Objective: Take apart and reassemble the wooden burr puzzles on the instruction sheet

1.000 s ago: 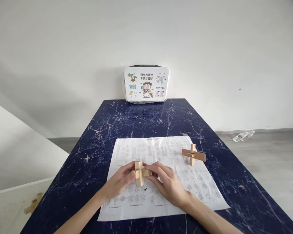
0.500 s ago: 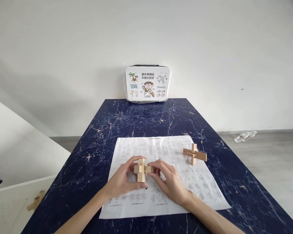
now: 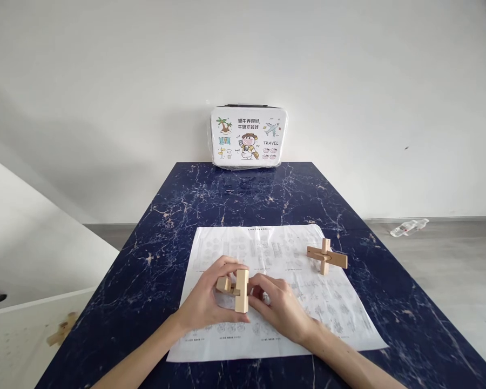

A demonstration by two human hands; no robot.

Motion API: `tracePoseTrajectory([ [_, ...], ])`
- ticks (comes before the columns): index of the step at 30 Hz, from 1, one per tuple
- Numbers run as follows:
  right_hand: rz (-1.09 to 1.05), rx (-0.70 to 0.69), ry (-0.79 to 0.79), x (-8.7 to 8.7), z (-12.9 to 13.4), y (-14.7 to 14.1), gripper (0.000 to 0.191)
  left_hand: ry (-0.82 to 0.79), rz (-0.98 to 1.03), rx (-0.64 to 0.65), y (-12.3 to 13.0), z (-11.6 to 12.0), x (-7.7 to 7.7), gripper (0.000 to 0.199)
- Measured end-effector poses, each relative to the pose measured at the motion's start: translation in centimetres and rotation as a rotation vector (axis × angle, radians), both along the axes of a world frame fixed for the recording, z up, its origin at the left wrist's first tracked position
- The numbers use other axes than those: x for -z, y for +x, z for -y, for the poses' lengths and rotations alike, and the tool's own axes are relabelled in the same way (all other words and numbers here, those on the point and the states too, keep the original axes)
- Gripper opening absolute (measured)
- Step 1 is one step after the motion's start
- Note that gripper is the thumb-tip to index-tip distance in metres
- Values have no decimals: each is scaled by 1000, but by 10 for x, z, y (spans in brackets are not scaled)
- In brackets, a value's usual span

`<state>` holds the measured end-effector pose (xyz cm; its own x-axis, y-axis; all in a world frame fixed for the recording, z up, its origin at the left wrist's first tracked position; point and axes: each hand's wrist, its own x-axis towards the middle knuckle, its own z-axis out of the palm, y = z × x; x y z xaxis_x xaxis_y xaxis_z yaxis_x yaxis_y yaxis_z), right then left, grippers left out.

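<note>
Pale wooden interlocking blocks [image 3: 242, 292] are held over a printed sheet [image 3: 222, 346]. My left hand [image 3: 206, 294] grips them from the left, thumb below and fingers above, around an upright block. Another block sticks out to the left inside that grip. My right hand [image 3: 277, 305] is closed at the right side of the blocks, its fingertips at the upright block; part of what they pinch is hidden. To the right, a browner wooden cross-shaped piece [image 3: 326, 256] rests on the sheet's upper right edge.
The dark blue marbled table [image 3: 243, 200] runs back to a white wall. A white cartoon case [image 3: 249, 138] stands at its far edge. Clear plastic bottles [image 3: 409, 227] lie on the floor at right. More wooden pieces [image 3: 62, 329] are on a white surface at lower left.
The held blocks have turned, so a long upright block now faces me at the right instead of the cross shape. Both hands have shifted slightly, and the view has moved a little.
</note>
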<state>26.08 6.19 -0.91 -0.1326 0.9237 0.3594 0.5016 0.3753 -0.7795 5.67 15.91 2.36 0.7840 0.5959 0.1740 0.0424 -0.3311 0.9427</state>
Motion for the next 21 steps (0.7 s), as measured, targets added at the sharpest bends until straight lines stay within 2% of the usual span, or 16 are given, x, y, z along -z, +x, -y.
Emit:
tracePoseTrajectory([
  [3, 38, 11, -15, -2, 0, 0, 13, 35, 20, -57, -6, -7, -3, 74],
  [5, 33, 38, -31, -3, 0, 0, 15, 74, 47, -145, -12, -15, -6, 72],
  [7, 2, 78, -54, -4, 0, 0, 16, 168, -2, -318, -18, -25, -8, 63],
  [9, -51, 127, -82, -6, -1, 1, 17, 326, -138, -567, -25, -37, -5, 53],
  [11, -120, 168, -108, -8, -2, 2, 19, 498, -278, -695, -31, -48, 4, 57],
  [13, -197, 186, -136, -11, -4, 3, 22, 642, -381, -730, -37, -57, 16, 61],
  [16, -323, 158, -213, -16, -6, 6, 29, 768, -499, -770, -41, -62, 31, 59],
  [18, -417, 120, -282, -18, -6, 8, 35, 816, -522, -781, -39, -61, 31, 66],
  [20, -500, 85, -338, -20, -7, 9, 38, 854, -467, -758, -35, -55, 24, 73],
  [21, -533, 74, -356, -21, -7, 9, 39, 865, -410, -720, -32, -51, 19, 69],
])
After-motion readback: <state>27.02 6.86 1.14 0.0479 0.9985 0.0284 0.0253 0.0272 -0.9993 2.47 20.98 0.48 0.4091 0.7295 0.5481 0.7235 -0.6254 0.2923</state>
